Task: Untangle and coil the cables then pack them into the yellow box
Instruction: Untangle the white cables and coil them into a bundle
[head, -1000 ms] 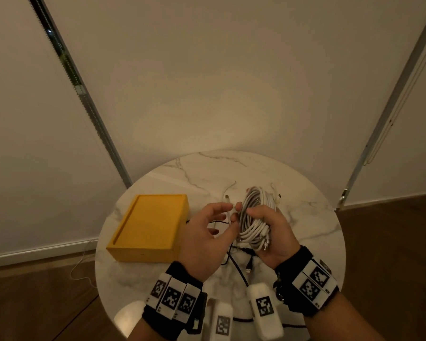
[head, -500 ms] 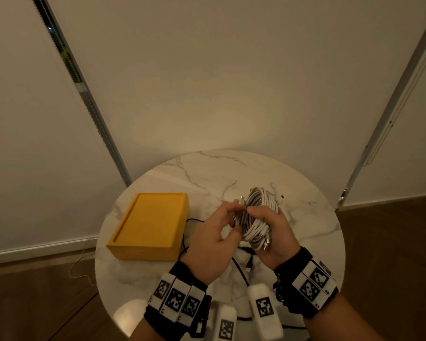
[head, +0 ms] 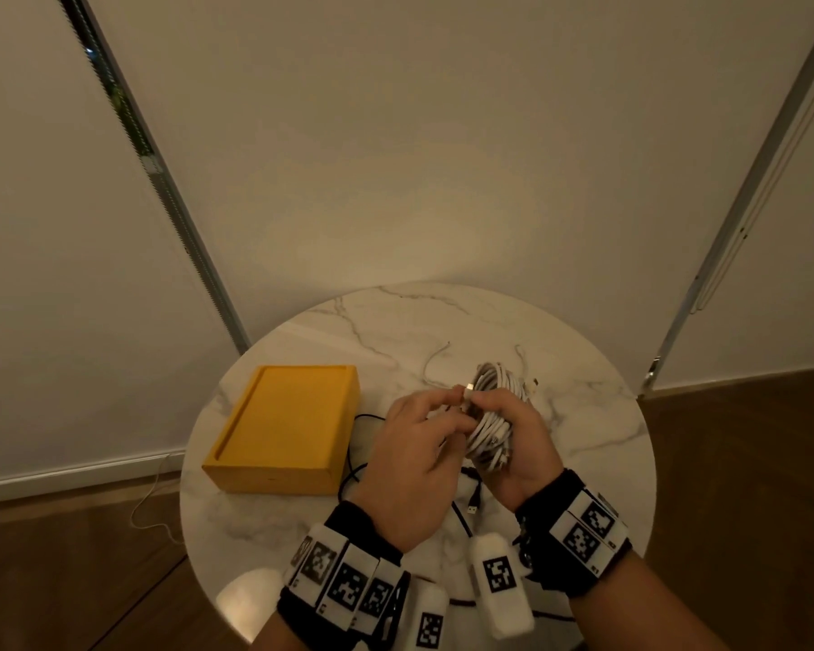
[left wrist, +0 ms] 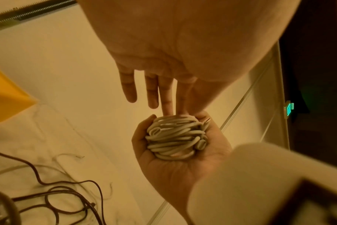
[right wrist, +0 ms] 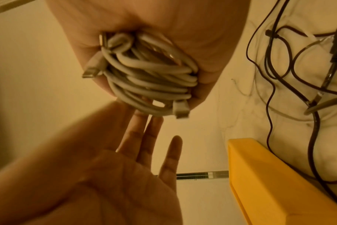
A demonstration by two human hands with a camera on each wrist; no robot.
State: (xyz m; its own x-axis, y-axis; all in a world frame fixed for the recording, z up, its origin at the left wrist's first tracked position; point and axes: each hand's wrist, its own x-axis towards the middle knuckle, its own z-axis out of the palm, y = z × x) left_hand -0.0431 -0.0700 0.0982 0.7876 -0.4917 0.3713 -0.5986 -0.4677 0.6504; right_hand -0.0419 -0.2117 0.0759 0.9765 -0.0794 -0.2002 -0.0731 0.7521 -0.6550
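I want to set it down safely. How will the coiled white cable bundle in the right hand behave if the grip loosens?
The coiled white cable bundle would probably spring open, since only the right hand holds its loops together. Its loose plug ends stick out and may snag the thin black cables on the round marble table. It looks light and floppy.

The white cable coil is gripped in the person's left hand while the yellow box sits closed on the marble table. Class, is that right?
Not quite. The white cable coil is gripped in the right hand, not the left; the left hand only touches it with its fingertips. The right wrist view shows the fingers curled round the coil. The yellow box does sit closed on the marble table.
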